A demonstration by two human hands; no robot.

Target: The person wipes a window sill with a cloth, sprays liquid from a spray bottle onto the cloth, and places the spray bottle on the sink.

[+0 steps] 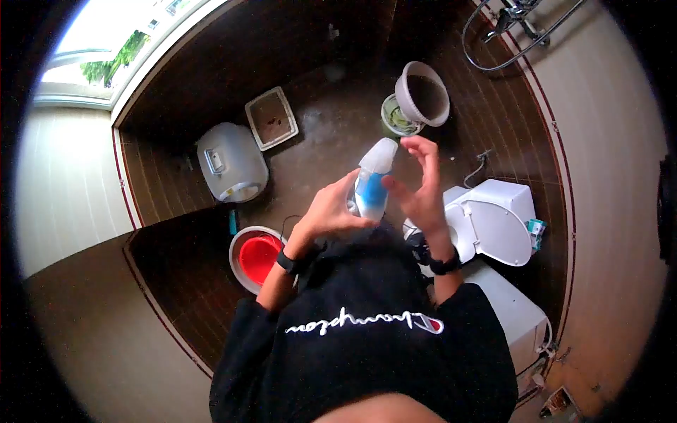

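Note:
A blue-and-white plastic bottle (372,192) with a translucent white top is held up in front of my chest, tilted slightly. My left hand (330,210) is wrapped around its lower left side and base. On the other side, my right hand (421,185) has its fingers apart and bent, holding nothing. Its thumb is right by the bottle's side; I cannot tell whether it touches. The right fingertips hover just beside the bottle's top. Dark bands sit on both wrists.
A white toilet (497,229) with its lid raised is on the right. Left are a grey lidded box (233,162), a shallow tray (271,118) and a red basin (259,259). Ahead, a pale basin (403,99) leans on a green-and-white bucket (395,130). A shower hose (486,68) hangs top right.

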